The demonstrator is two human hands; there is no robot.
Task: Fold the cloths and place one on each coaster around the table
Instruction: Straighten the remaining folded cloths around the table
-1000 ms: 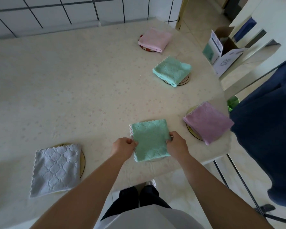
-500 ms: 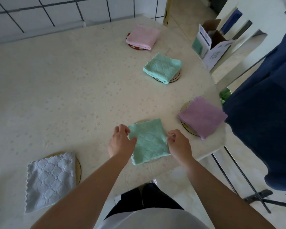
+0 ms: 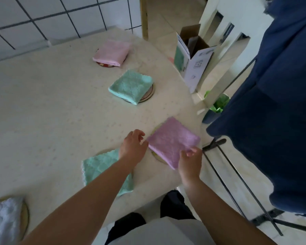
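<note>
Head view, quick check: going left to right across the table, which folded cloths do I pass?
White cloth → near green cloth → pink cloth → far green cloth → purple cloth, with the left hand and right hand at its edges.

Soft daylight pours in from the upper right, past the doorway, leaving the table (image 3: 42, 106) evenly lit with only faint shadows under the forearms. Motion blur smears the right hand (image 3: 190, 162) and the white cloth (image 3: 4, 220) at the corner. Wall tile lines bow with wide-angle distortion. No harsh glare.
</note>
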